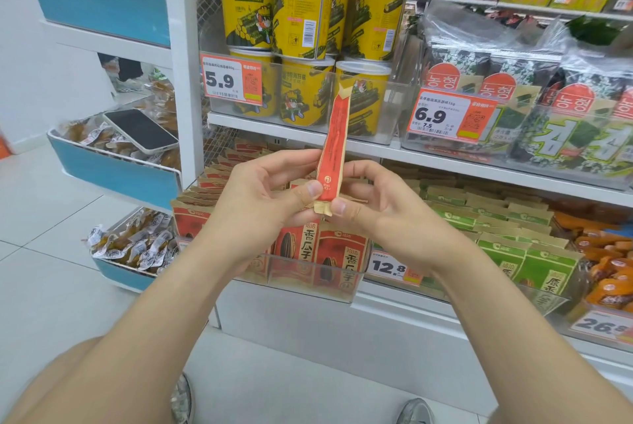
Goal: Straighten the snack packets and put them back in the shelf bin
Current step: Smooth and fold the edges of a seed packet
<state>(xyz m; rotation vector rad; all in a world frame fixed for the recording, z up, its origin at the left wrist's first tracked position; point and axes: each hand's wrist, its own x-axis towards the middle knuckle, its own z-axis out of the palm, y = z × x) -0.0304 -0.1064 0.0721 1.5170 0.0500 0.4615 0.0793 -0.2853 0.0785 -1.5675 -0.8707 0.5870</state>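
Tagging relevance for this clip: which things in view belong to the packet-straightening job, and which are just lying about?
Job: red packet, pinched by left hand and right hand; clear bin of matching packets below it.
Lying about: phone on the side rack; yellow tubs; seaweed packs; green packets.

The packet [334,149] between our left hand [260,197] and right hand [380,207] is red with tan edges. Above them we see yellow tubs [246,5] printed with dark green rolls. Below them, the bin packets [337,252] are red and tan with a black seed. Right of the right hand are green packets [548,262].
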